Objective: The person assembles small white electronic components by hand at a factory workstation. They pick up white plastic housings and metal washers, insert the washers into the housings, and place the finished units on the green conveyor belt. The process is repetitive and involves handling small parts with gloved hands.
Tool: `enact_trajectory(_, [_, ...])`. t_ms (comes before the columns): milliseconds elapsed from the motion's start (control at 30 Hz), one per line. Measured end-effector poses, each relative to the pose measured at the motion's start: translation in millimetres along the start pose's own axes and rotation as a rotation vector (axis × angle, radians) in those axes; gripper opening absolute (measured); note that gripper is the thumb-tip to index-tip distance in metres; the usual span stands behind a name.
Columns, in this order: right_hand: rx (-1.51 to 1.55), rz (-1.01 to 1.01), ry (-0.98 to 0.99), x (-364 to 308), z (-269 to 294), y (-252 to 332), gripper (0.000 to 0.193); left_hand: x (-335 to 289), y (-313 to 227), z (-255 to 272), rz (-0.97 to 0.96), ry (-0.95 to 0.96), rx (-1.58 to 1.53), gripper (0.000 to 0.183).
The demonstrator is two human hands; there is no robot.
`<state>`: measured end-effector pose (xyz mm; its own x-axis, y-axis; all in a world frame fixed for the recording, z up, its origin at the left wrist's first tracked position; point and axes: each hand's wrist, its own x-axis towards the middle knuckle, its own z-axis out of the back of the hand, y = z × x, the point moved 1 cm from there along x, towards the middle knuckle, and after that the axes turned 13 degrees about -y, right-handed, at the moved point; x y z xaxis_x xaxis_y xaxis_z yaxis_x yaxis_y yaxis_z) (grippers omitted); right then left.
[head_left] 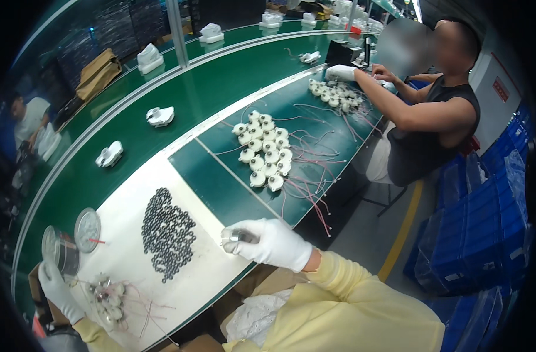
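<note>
Right hand (271, 242) clamped on small metallic part (240, 236) (partly hidden in grasp); left hand (58, 290) beside tin (68, 255), blurry, cannot tell whether gripping anything.

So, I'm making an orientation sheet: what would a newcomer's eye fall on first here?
Probably the dense patch of small dark ring-like pieces on the white work surface, left of centre. Next, the white-gloved right hand holding a small shiny part near the surface's right edge, and beyond it clustered cream-coloured parts with trailing wires on the green tabletop.

2 rd. containers (70, 253); 1 ring pile (167, 234); 3 wired-pt. piles (268, 146)
</note>
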<state>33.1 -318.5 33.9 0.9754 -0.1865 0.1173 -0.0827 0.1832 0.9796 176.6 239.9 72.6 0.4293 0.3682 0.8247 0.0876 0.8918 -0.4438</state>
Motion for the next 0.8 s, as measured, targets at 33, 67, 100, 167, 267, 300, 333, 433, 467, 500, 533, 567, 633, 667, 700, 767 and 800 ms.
enact_trajectory(33, [-0.235, 0.201, -0.076, 1.1, 3.1, 2.3, 0.043, 3.3, -13.7, 8.9, 0.207, -0.047, -0.234, 0.033])
enact_trajectory(67, [-0.438, 0.229, -0.14, 1.8, 2.8, 6.9, 0.026, 7.3, -28.2, 14.7, 0.412, -0.096, -0.468, 0.031])
enact_trajectory(100, [-0.552, 0.309, -0.141, 1.6, 0.5, 3.1, 0.025, 10.9, -44.4, 21.0, 0.612, -0.15, -0.71, 0.029])
enact_trajectory(167, [-0.805, 0.465, -0.169, 5.7, 3.4, -14.0, 0.024, 13.3, -58.5, 20.6, 0.589, -0.271, -0.996, 0.022])
enact_trajectory(267, [-0.912, 0.319, -0.081, 13.3, 0.7, -7.9, 0.047, 30.3, -37.3, 34.7, 0.604, -0.035, -1.661, 0.017])
enact_trajectory(300, [-0.927, 0.254, -0.044, 18.0, -1.1, -2.0, 0.052, 37.4, -24.3, 43.4, 0.586, 0.147, -1.846, 0.014])
enact_trajectory(333, [-0.946, 0.23, -0.023, 23.2, -1.6, 1.0, 0.056, 32.7, -37.2, 43.2, 0.565, 0.254, -1.987, 0.015])
enact_trajectory(433, [-1.017, 0.18, 0.003, 38.5, -2.8, 4.1, 0.064, 6.8, -142.2, 58.1, 0.933, 0.044, -1.871, 0.02])
enact_trajectory(467, [-1.045, 0.189, -0.002, 44.3, -4.6, 0.6, 0.063, 1.0, -167.1, 63.4, 1.108, -0.114, -1.711, 0.023])
enact_trajectory(500, [-1.052, 0.217, 0.004, 47.3, -7.7, 4.0, 0.063, 6.1, -147.3, 68.3, 0.918, 0.081, -1.828, 0.027])
enact_trajectory(533, [-1.039, 0.276, 0.013, 47.7, -9.5, 9.3, 0.055, 8.8, -103.5, 69.3, 0.72, 0.274, -1.92, 0.031])
enact_trajectory(567, [-1.042, 0.335, 0.009, 47.8, -7.5, 8.4, 0.052, -0.5, -89.5, 68.7, 0.616, 0.284, -1.901, 0.035])
enact_trajectory(633, [-1.044, 0.451, 0.011, 48.0, -4.9, -0.4, 0.045, -28.3, -88.7, 74.9, 0.502, 0.111, -1.751, 0.041])
enact_trajectory(667, [-1.065, 0.462, 0.066, 47.9, -3.3, -4.4, 0.042, -45.1, -101.8, 78.9, 0.471, 0.075, -1.698, 0.042])
enact_trajectory(700, [-1.075, 0.479, 0.123, 48.3, -4.3, -7.3, 0.04, -60.4, -118.2, 89.3, 0.434, 0.031, -1.632, 0.044])
enact_trajectory(767, [-1.074, 0.509, 0.202, 47.7, -7.5, -5.9, 0.037, -84.6, -153.9, 102.6, 0.587, -0.125, -1.38, 0.046])
enact_trajectory(800, [-1.07, 0.514, 0.22, 47.1, -6.1, -3.1, 0.037, -96.0, -168.3, 102.6, 0.825, -0.305, -1.099, 0.047])
